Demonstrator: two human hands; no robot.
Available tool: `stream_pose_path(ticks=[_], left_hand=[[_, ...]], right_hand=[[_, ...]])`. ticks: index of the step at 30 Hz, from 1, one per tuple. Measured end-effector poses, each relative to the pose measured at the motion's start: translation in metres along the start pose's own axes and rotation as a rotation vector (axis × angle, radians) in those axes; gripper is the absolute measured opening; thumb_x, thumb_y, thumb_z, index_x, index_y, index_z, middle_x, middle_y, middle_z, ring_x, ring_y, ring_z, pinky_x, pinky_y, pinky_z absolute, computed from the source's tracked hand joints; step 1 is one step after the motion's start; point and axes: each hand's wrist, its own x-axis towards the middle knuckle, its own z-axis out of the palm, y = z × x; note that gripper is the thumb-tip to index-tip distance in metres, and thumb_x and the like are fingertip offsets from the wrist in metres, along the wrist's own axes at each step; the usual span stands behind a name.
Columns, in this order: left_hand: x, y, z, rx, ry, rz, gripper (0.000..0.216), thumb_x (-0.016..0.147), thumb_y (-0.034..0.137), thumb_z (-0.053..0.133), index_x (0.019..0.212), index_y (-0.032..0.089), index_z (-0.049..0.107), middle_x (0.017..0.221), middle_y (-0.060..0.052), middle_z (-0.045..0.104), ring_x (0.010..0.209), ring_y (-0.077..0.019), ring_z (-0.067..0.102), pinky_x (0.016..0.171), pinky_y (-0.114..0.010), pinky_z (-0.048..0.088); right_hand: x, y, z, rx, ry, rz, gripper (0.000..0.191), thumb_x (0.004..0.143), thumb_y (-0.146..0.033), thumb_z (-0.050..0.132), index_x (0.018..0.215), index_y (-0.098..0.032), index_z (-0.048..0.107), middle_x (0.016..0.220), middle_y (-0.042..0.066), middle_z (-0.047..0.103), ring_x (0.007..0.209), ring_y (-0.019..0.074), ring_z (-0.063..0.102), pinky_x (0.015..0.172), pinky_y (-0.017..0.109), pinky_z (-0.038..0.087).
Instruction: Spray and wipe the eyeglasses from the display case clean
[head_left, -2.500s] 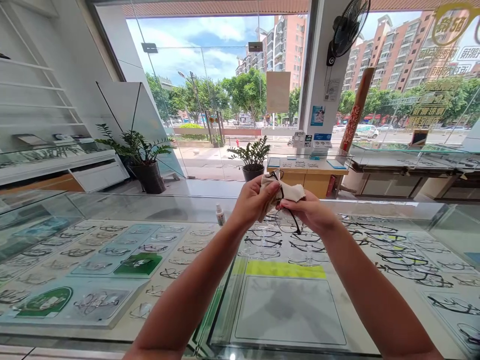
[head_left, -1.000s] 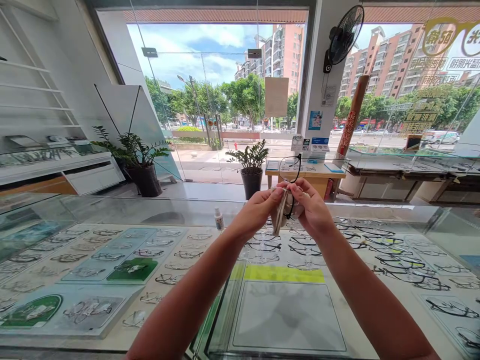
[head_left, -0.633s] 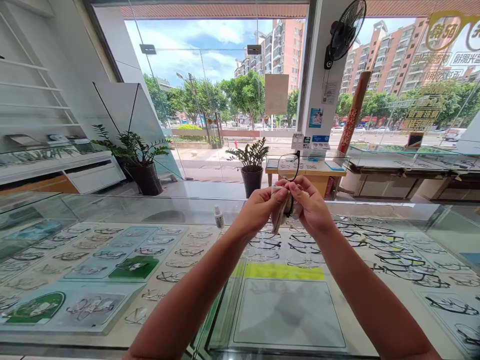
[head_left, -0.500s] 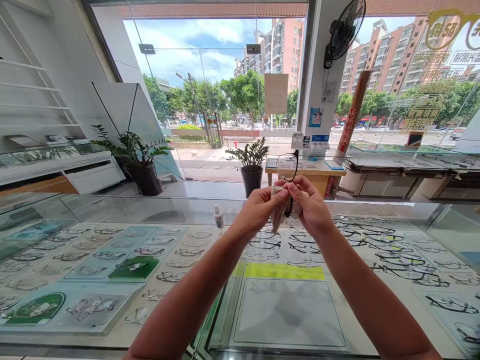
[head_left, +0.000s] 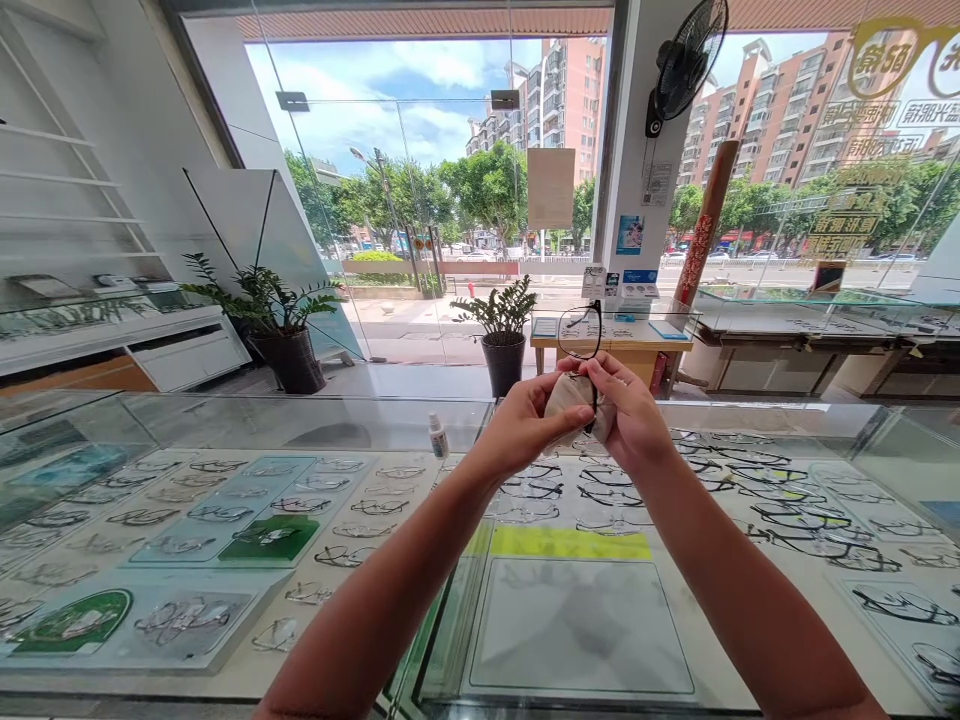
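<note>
A pair of dark-rimmed eyeglasses (head_left: 599,330) is held up over the glass counter, one lens above my fingers and the other lens largely behind a cloth. The pale cloth (head_left: 568,400) is bunched around that lower lens. My left hand (head_left: 525,415) is closed on the cloth, its thumb pressed across the front. With fingers pinched near the middle of the frame, my right hand (head_left: 634,410) grips the eyeglasses. Part of the cloth also lies against the right palm. A small white spray bottle (head_left: 438,437) stands upright on the counter, left of my hands.
Beneath me is a glass display counter (head_left: 390,408) with rows of eyeglass frames inside. A white pad with a green edge (head_left: 577,630) lies below my arms. Beyond are potted plants (head_left: 504,350), a wooden display table (head_left: 551,342) and a wall fan (head_left: 686,65).
The eyeglasses have turned so the upper lens faces me more fully. My left thumb has moved down, and the cloth is now spread over the lower lens.
</note>
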Motion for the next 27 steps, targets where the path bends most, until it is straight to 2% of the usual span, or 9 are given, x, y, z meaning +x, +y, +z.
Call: stream_pose_path(ticks=[3, 6, 11, 14, 17, 22, 27], left_hand=[[0.002, -0.005, 0.000, 0.042, -0.026, 0.042, 0.060, 0.081, 0.041, 0.092, 0.132, 0.014, 0.075, 0.098, -0.006, 0.070, 0.083, -0.0133, 0.059, 0.075, -0.024, 0.048], [0.004, -0.010, -0.001, 0.079, -0.023, 0.079, 0.062, 0.084, 0.044, 0.089, 0.137, 0.016, 0.072, 0.103, -0.007, 0.071, 0.089, -0.0158, 0.060, 0.079, -0.025, 0.049], [0.003, -0.010, -0.001, 0.146, -0.047, 0.068, 0.045, 0.088, 0.050, 0.085, 0.113, 0.013, 0.076, 0.095, -0.006, 0.069, 0.085, -0.0159, 0.059, 0.076, -0.026, 0.048], [0.003, -0.009, 0.001, 0.199, -0.014, 0.111, 0.041, 0.089, 0.052, 0.082, 0.096, 0.013, 0.073, 0.086, -0.004, 0.064, 0.078, -0.0144, 0.055, 0.072, -0.025, 0.045], [0.003, -0.009, 0.006, 0.189, 0.021, 0.162, 0.041, 0.090, 0.053, 0.081, 0.091, 0.014, 0.067, 0.080, -0.001, 0.058, 0.071, -0.0114, 0.049, 0.065, -0.024, 0.043], [0.002, -0.010, 0.011, 0.152, 0.024, 0.158, 0.046, 0.088, 0.055, 0.082, 0.082, 0.015, 0.060, 0.070, 0.003, 0.050, 0.061, -0.0076, 0.040, 0.055, -0.021, 0.035], [-0.001, -0.013, 0.021, 0.137, 0.158, 0.201, 0.049, 0.090, 0.059, 0.079, 0.078, 0.015, 0.061, 0.064, 0.004, 0.047, 0.057, -0.0070, 0.038, 0.051, -0.022, 0.031]], right_hand=[[0.001, -0.003, -0.001, 0.041, 0.009, -0.016, 0.026, 0.083, -0.041, 0.090, 0.087, -0.023, 0.072, 0.105, 0.003, 0.082, 0.086, 0.0156, 0.070, 0.078, 0.028, 0.061], [0.002, -0.005, -0.002, 0.058, 0.010, -0.014, 0.025, 0.082, -0.041, 0.090, 0.087, -0.023, 0.072, 0.104, 0.003, 0.081, 0.086, 0.0153, 0.070, 0.077, 0.028, 0.060], [0.000, -0.004, 0.000, 0.027, -0.008, -0.032, 0.026, 0.083, -0.043, 0.089, 0.086, -0.025, 0.069, 0.102, 0.002, 0.080, 0.084, 0.0166, 0.070, 0.077, 0.031, 0.061], [-0.003, -0.002, 0.005, -0.020, -0.032, -0.048, 0.028, 0.086, -0.046, 0.085, 0.088, -0.027, 0.066, 0.105, 0.003, 0.080, 0.089, 0.0181, 0.071, 0.082, 0.032, 0.062], [-0.006, 0.001, 0.010, -0.042, -0.059, -0.053, 0.028, 0.090, -0.049, 0.080, 0.090, -0.028, 0.062, 0.109, 0.004, 0.081, 0.092, 0.0196, 0.072, 0.086, 0.035, 0.062], [-0.008, 0.002, 0.010, -0.063, -0.126, -0.053, 0.026, 0.094, -0.046, 0.076, 0.088, -0.028, 0.059, 0.110, 0.005, 0.082, 0.095, 0.0204, 0.074, 0.091, 0.037, 0.063], [-0.010, 0.001, 0.010, -0.084, -0.140, -0.073, 0.025, 0.097, -0.046, 0.073, 0.088, -0.028, 0.059, 0.108, 0.004, 0.082, 0.102, 0.0210, 0.075, 0.092, 0.036, 0.062]])
